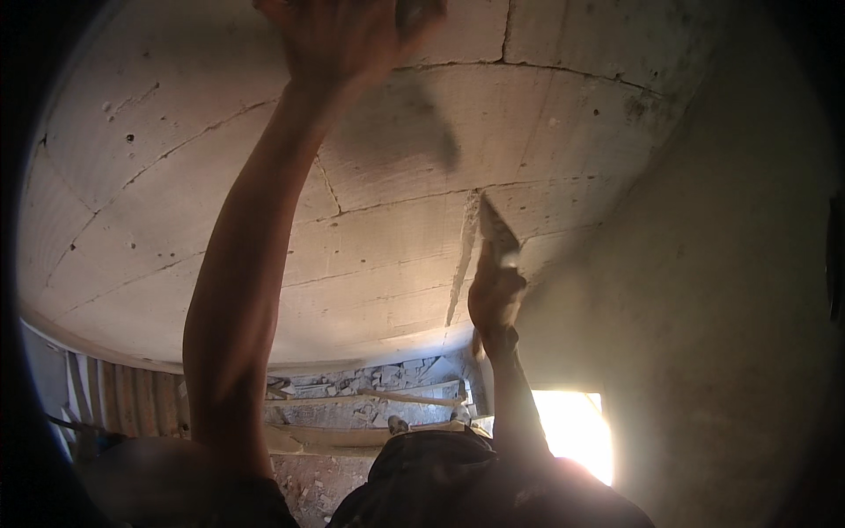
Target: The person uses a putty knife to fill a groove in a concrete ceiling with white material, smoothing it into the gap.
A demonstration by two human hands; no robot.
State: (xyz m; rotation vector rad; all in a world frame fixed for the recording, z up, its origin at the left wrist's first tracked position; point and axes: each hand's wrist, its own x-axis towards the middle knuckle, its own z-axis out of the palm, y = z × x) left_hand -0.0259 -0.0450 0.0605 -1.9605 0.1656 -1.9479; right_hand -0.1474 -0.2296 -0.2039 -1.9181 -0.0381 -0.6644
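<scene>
My right hand (pixel 495 304) is closed round a pointed trowel (pixel 498 231). The trowel's tip is up against the pale block wall (pixel 387 238), beside a narrow, darker vertical streak (pixel 462 255) on the wall. High up at the top edge is my left hand (pixel 348 35), its arm stretched upward in front of the blocks. The picture's edge cuts off its fingers and blur softens them, so whether it holds anything does not show. A soft shadow falls on the wall just below and right of that hand.
A plain, darker wall (pixel 704 308) meets the block wall at the right. Below it is a bright opening (pixel 574 431). Rubble and broken pieces (pixel 334 387) lie at the wall's foot, with a long wooden pole (pixel 409 398). Ribbed panels (pixel 132 396) stand at lower left.
</scene>
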